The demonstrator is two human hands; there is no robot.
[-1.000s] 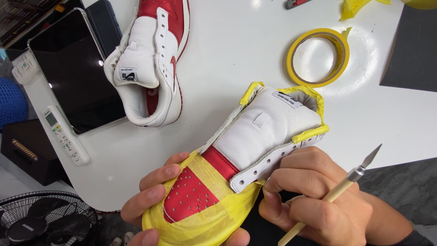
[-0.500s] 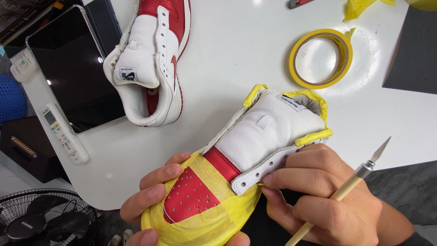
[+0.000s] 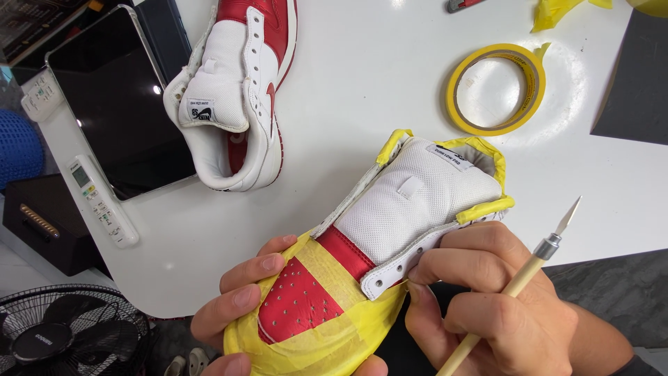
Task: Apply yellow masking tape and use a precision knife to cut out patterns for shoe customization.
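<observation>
Left hand (image 3: 240, 306) cups the toe of a tape-wrapped shoe (image 3: 369, 264) above the table (image 3: 390, 90) edge; right hand (image 3: 487, 306) clamps its side, a craft knife (image 3: 518, 278) gripped too. Fingertips beneath are hidden.

Bright, even overhead light; small glare spots on the white worktop (image 3: 362, 76) and the dark tablet screen (image 3: 118, 104). Soft shadows, sharp focus throughout.

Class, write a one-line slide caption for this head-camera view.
Left hand cradles a tape-masked red-and-white sneaker while right hand holds a craft knife.
</observation>
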